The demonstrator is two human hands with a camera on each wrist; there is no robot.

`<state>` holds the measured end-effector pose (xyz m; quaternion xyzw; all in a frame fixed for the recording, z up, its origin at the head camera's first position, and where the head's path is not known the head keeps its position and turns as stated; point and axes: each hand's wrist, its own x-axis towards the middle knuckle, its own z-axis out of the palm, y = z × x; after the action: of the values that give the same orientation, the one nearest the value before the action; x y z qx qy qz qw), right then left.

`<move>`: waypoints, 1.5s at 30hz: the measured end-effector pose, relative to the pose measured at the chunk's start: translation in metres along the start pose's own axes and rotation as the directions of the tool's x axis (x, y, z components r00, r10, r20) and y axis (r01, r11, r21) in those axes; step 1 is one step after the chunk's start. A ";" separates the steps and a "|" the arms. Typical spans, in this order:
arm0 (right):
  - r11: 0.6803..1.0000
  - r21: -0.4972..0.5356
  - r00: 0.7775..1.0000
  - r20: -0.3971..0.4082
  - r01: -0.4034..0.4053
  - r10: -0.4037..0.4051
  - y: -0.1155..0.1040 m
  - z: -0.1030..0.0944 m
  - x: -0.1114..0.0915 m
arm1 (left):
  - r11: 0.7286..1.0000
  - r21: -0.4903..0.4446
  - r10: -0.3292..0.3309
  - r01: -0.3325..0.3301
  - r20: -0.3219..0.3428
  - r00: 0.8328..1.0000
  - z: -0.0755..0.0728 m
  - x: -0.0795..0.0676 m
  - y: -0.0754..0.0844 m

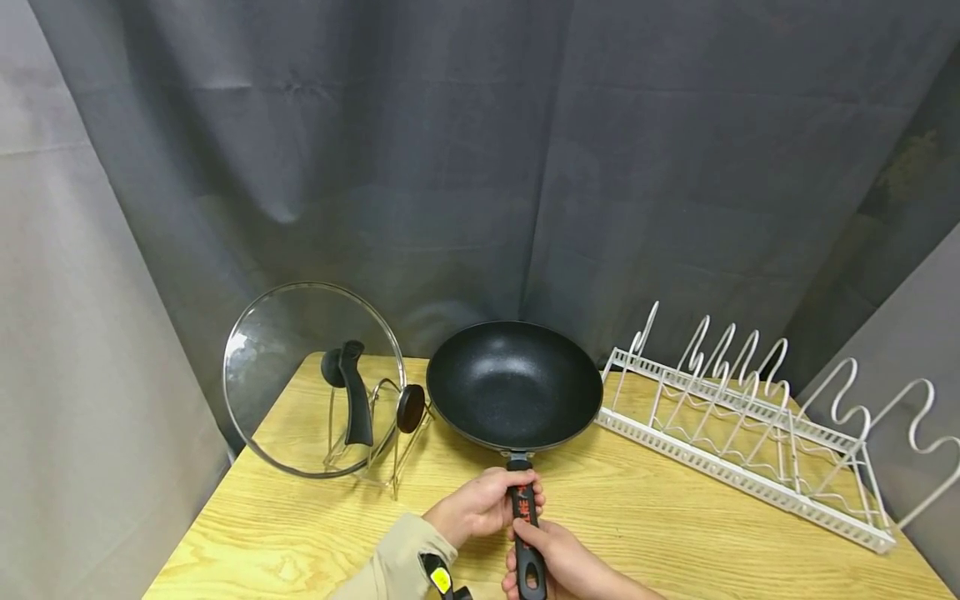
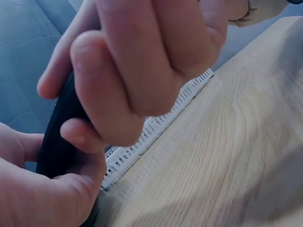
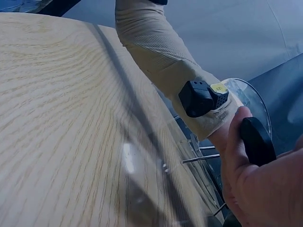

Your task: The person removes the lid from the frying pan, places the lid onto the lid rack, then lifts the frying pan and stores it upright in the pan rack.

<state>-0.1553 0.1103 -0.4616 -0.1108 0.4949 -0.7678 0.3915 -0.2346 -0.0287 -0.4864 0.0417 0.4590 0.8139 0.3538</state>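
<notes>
A black frying pan (image 1: 514, 383) faces up, its bowl towards the grey curtain and its handle towards me. My left hand (image 1: 491, 504) grips the black handle (image 2: 59, 142) close to the pan, thumb across the top. Nearer its end, my right hand (image 1: 558, 558) holds the same handle, thumb lying along it. Both hands appear around the handle in the wrist views, partly hiding it. Whether the pan's base touches the table cannot be told.
To the left, a glass lid (image 1: 288, 375) with a black handle stands upright in a wire stand (image 1: 397, 467). A white wire rack (image 1: 735, 454) with wavy dividers runs along the right side of the wooden table (image 1: 247, 542). A dark grey curtain (image 1: 480, 167) hangs behind.
</notes>
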 end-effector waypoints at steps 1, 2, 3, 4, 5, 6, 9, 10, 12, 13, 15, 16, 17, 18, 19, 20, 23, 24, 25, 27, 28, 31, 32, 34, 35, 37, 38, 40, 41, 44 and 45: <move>1.000 0.004 1.000 -0.004 -0.007 0.007 0.000 0.001 0.000 | 1.000 0.000 0.002 -0.002 0.003 1.000 -0.001 0.000 0.000; 1.000 0.005 1.000 -0.010 -0.013 0.013 0.000 0.002 0.001 | 1.000 0.000 0.003 -0.003 0.008 1.000 -0.002 -0.001 0.001; 1.000 0.009 1.000 -0.018 -0.019 0.020 -0.001 0.003 0.002 | 1.000 -0.002 -0.001 0.001 0.015 1.000 -0.004 -0.001 0.002; 1.000 0.014 0.999 -0.025 -0.026 0.026 0.000 0.004 0.003 | 1.000 -0.005 -0.005 0.005 0.023 1.000 -0.005 -0.001 0.002; 0.999 0.018 0.999 -0.035 -0.028 0.029 0.000 0.005 0.004 | 1.000 -0.009 -0.009 0.009 0.032 0.999 -0.006 -0.002 0.003; 0.999 0.028 0.998 -0.046 -0.037 0.038 0.000 0.006 0.005 | 1.000 -0.014 -0.015 0.015 0.040 0.999 -0.008 -0.002 0.003; 0.996 0.069 0.995 -0.081 -0.060 0.066 0.002 0.008 0.009 | 0.999 -0.029 -0.038 0.039 0.060 0.997 -0.011 -0.001 0.004; 0.995 0.078 0.993 -0.095 -0.068 0.075 0.003 0.008 0.010 | 0.999 -0.029 -0.040 0.042 0.063 0.997 -0.012 0.000 0.003; 0.993 0.090 0.988 -0.124 -0.082 0.093 0.005 0.009 0.012 | 0.998 -0.032 -0.044 0.046 0.059 0.997 -0.012 0.003 0.003; 0.992 0.091 0.986 -0.139 -0.084 0.096 0.005 0.009 0.014 | 0.999 -0.030 -0.043 0.044 0.054 0.998 -0.011 0.004 0.003; 0.993 0.085 0.981 -0.169 -0.085 0.098 0.007 0.009 0.015 | 0.999 -0.022 -0.033 0.033 0.036 0.999 -0.010 0.007 0.002; 0.993 0.090 0.979 -0.179 -0.081 0.097 0.007 0.009 0.016 | 0.999 -0.020 -0.027 0.027 0.022 0.999 -0.009 0.009 0.001; 0.992 0.097 0.978 -0.188 -0.075 0.093 0.007 0.009 0.017 | 1.000 -0.021 -0.023 0.023 0.009 1.000 -0.008 0.010 0.001; 0.993 0.102 0.976 -0.203 -0.063 0.083 0.007 0.009 0.017 | 1.000 -0.020 -0.018 0.018 -0.005 1.000 -0.007 0.012 0.000; 0.993 0.105 0.973 -0.216 -0.056 0.078 0.006 0.010 0.017 | 1.000 -0.022 -0.016 0.016 -0.018 1.000 -0.006 0.013 -0.001; 0.993 0.106 0.971 -0.228 -0.048 0.072 0.006 0.011 0.018 | 0.999 -0.031 -0.013 0.013 -0.030 0.999 -0.006 0.014 -0.002; 0.993 0.106 0.964 -0.256 -0.051 0.077 0.005 0.013 0.017 | 0.997 -0.077 -0.018 0.014 -0.048 0.999 -0.004 0.017 -0.003; 0.993 0.101 0.961 -0.264 -0.057 0.082 0.005 0.014 0.017 | 0.996 -0.089 -0.018 0.013 -0.050 0.999 -0.003 0.018 -0.003; 0.994 0.087 0.959 -0.269 -0.068 0.089 0.005 0.014 0.017 | 0.995 -0.102 -0.017 0.012 -0.048 0.999 -0.002 0.018 -0.003; 0.996 0.050 0.954 -0.287 -0.079 0.090 0.005 0.014 0.017 | 0.993 -0.117 -0.012 0.007 -0.050 0.999 0.000 0.019 -0.004; 0.997 0.023 0.951 -0.299 -0.078 0.081 0.005 0.013 0.017 | 0.993 -0.120 -0.009 0.002 -0.055 0.998 0.001 0.019 -0.004; 0.994 -0.087 0.940 -0.340 -0.058 0.025 0.006 0.010 0.016 | 0.992 -0.124 0.007 -0.018 -0.090 0.996 0.005 0.020 -0.005; 0.992 -0.114 0.936 -0.351 -0.047 0.004 0.007 0.009 0.015 | 0.992 -0.127 0.011 -0.025 -0.109 0.994 0.007 0.020 -0.006; 0.986 -0.165 0.931 -0.363 -0.027 -0.035 0.008 0.007 0.014 | 0.989 -0.141 0.017 -0.038 -0.147 0.989 0.011 0.022 -0.007; 0.983 -0.183 0.929 -0.367 -0.018 -0.051 0.008 0.006 0.013 | 0.988 -0.146 0.023 -0.047 -0.164 0.986 0.012 0.022 -0.007; 0.978 -0.210 0.926 -0.369 0.002 -0.081 0.009 0.005 0.013 | 0.986 -0.156 0.030 -0.061 -0.191 0.981 0.014 0.024 -0.008; 0.975 -0.223 0.924 -0.372 0.007 -0.092 0.009 0.004 0.012 | 0.985 -0.160 0.031 -0.064 -0.201 0.979 0.015 0.025 -0.008; 0.970 -0.244 0.920 -0.375 0.017 -0.111 0.010 0.003 0.012 | 0.984 -0.161 0.036 -0.071 -0.212 0.977 0.016 0.026 -0.009; 0.969 -0.247 0.919 -0.378 0.018 -0.114 0.010 0.003 0.011 | 0.984 -0.161 0.037 -0.073 -0.215 0.976 0.017 0.026 -0.009; 0.968 -0.252 0.913 -0.389 0.022 -0.122 0.012 0.001 0.010 | 0.984 -0.161 0.045 -0.081 -0.215 0.976 0.018 0.025 -0.011; 0.968 -0.249 0.912 -0.391 0.023 -0.122 0.013 0.000 0.009 | 0.984 -0.159 0.050 -0.085 -0.214 0.976 0.019 0.025 -0.011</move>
<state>-0.1553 0.1009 -0.4743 -0.0150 0.6491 -0.7231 0.2358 -0.2398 0.0039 -0.4909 -0.0584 0.4220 0.8610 0.2778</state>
